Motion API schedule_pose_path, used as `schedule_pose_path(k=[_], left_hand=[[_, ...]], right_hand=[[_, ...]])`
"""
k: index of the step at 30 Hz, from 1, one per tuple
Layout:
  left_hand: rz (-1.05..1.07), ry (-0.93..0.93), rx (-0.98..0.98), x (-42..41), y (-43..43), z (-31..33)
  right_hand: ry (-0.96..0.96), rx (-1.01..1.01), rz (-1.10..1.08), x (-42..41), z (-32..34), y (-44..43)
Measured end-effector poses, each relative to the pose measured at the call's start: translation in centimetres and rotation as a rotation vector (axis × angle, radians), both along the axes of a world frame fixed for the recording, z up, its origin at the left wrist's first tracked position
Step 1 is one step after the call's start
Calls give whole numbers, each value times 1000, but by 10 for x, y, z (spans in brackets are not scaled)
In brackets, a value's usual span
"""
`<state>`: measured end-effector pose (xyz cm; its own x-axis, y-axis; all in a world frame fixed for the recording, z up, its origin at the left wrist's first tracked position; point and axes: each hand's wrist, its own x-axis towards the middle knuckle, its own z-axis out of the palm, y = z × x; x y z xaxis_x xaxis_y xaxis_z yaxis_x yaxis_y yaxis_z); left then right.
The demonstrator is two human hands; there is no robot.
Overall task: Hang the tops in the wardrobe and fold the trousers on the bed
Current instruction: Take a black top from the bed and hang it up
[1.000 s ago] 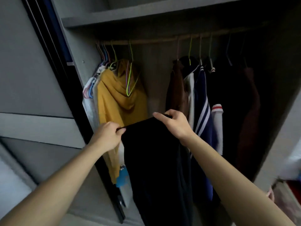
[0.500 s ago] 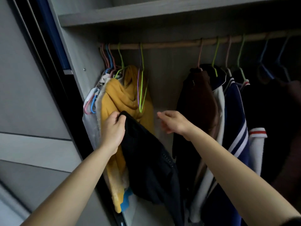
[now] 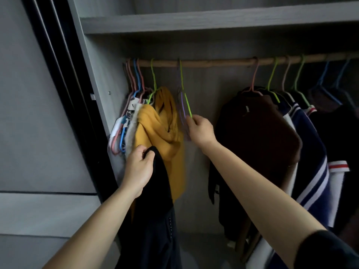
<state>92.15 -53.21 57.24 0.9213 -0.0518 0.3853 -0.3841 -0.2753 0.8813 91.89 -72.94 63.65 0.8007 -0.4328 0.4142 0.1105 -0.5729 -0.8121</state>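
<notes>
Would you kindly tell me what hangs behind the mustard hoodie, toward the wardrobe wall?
Pale garments on pink and blue hangers; how many, the mustard hoodie hides.

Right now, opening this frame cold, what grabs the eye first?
The mustard-yellow top, hanging near the left end of the rail, stands out brightest. Beside it the right hand has its grip on an empty green hanger, and the left hand holds a black garment lower down.

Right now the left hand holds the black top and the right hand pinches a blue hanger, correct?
No. In the head view the right hand pinches a green hanger, not a blue one. The left hand does hold the black top.
</notes>
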Motion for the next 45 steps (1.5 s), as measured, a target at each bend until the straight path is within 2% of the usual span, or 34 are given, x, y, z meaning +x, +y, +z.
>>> schedule_pose_path(k=[4, 9, 13, 18, 22, 25, 29, 33, 35, 38, 42, 45], left_hand=[[-26, 2, 12, 7, 2, -4], [2, -6, -6, 5, -10, -12], [8, -58, 34, -1, -27, -22], [-76, -129, 106, -10, -39, -33], [-97, -123, 174, -18, -46, -45], [-101, -78, 226, -20, -49, -56], [-151, 37, 281, -17, -49, -66], [-99, 133, 320, -10, -45, -77], [-71, 146, 321, -7, -42, -80], [-24, 96, 378, -8, -38, -78], [86, -96, 536, -10, -36, -77], [52, -185, 611, -14, -36, -76]], right_hand=[[-176, 14, -141, -14, -3, -9], [-382, 113, -112, -59, -52, -25], [-228, 163, -117, -86, -107, -46], [-18, 193, -186, -112, -133, -66], [-107, 93, -190, -151, -156, -64], [-169, 231, -128, -176, -165, -52], [-65, 390, 73, -185, -166, -46], [113, 136, 26, -194, -170, -49], [195, 81, 15, -201, -172, -51], [206, 102, 53, -212, -168, -57], [254, 245, 183, -223, -161, -62], [287, 261, 246, -222, -157, -56]])
